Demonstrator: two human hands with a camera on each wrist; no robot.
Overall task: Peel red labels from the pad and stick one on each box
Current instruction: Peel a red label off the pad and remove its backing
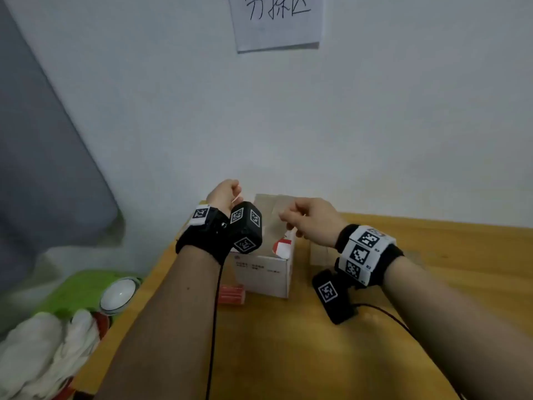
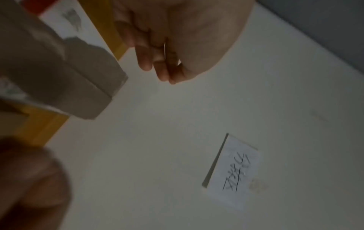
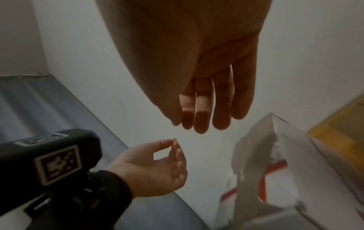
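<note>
**Both hands raised over the open box**

A white box [image 1: 264,269] with red print stands on the wooden tabletop [image 1: 288,356], its top flaps open and standing up. The red label pad [image 1: 231,294] lies flat on the tabletop, touching the box's near left corner. A second, blurred box [image 1: 321,252] sits just right of the white one, partly hidden by the right wrist. Left of the tabletop lie white gloves [image 1: 43,350] and a round white lamp [image 1: 118,294] on something green. A handwritten paper sign [image 1: 278,21] hangs on the wall above.

The left hand [image 1: 223,194] is lifted at the box's left, thumb and forefinger tips pinched together; whether a label sits between them cannot be told. The right hand [image 1: 313,219] hovers above the box's flaps, its fingers [image 3: 202,115] hanging loosely together, holding nothing visible.
</note>
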